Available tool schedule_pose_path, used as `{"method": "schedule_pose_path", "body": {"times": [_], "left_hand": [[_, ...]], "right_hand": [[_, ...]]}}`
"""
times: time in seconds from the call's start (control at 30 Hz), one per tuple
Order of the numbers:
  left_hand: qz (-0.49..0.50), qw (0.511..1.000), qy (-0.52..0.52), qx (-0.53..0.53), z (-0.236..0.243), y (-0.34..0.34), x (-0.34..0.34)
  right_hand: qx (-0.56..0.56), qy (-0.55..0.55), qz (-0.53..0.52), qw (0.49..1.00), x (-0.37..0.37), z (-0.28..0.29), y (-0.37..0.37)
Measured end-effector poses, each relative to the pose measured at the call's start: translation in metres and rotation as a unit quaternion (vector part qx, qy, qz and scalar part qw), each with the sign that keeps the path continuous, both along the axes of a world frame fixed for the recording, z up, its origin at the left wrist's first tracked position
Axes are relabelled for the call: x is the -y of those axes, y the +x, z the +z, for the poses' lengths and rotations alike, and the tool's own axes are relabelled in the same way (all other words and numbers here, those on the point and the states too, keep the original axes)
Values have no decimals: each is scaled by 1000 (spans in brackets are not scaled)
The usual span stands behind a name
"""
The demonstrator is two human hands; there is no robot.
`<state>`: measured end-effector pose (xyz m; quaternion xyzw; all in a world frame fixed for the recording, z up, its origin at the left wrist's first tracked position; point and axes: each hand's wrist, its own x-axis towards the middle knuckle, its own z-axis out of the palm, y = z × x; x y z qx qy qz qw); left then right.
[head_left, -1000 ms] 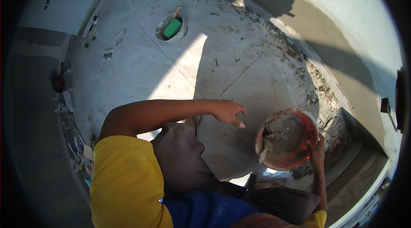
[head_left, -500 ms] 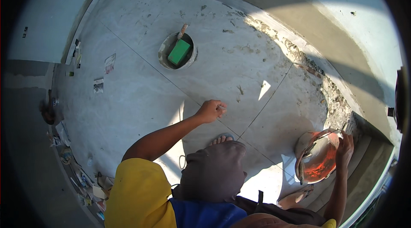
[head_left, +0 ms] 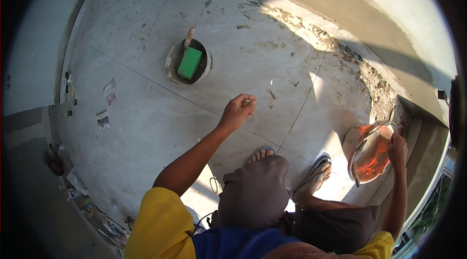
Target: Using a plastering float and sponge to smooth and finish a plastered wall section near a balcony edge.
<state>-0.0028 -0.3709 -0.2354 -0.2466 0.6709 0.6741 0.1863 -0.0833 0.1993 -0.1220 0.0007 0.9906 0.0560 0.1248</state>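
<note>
My left hand [head_left: 239, 111] is raised over the floor in front of my knee, fingers curled together; whether they hold anything is hidden. A small white sliver [head_left: 271, 82] shows beyond it; on the floor or in the air, I cannot tell. On the right, my right hand [head_left: 398, 148] is closed at the rim of a tilted bucket [head_left: 372, 154] with orange-red stains inside and a wire handle. Farther off stands a round, mortar-smeared bucket [head_left: 170, 71]. It holds a green rectangular block [head_left: 190, 63], and a worn brownish handle [head_left: 189, 36] sticks up at its rim.
Pale floor tiles [head_left: 160, 123] have mortar spots. Crumbly debris [head_left: 377, 89] runs along the right wall. Two paper pieces, one a small card [head_left: 103, 120], lie at left. Scraps and packaging [head_left: 90, 210] line the lower left. My sandalled foot [head_left: 318, 174] is beside the stained bucket.
My left hand has moved forward, and the pale bit at its fingers no longer shows there. A white sliver now appears beyond it. The view has shifted, and my right foot has come forward.
</note>
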Motion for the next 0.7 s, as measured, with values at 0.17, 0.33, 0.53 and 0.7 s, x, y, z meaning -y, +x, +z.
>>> {"method": "schedule_pose_path", "body": {"times": [0.17,0.33,0.53,0.7], "left_hand": [[-58,998,-29,-15,8,6,-29],[-120,991,-60,5,4,40,-45],[-142,984,-50,100,0,44,-69],[-197,961,-155,114,37,43,-60]], "right_hand": [[-31,-80,-41,996,-13,-10,32],[-75,-190,-60,977,-19,-16,29],[15,-245,-169,955,-44,-8,34],[67,-310,-92,944,-44,-52,36]]}}
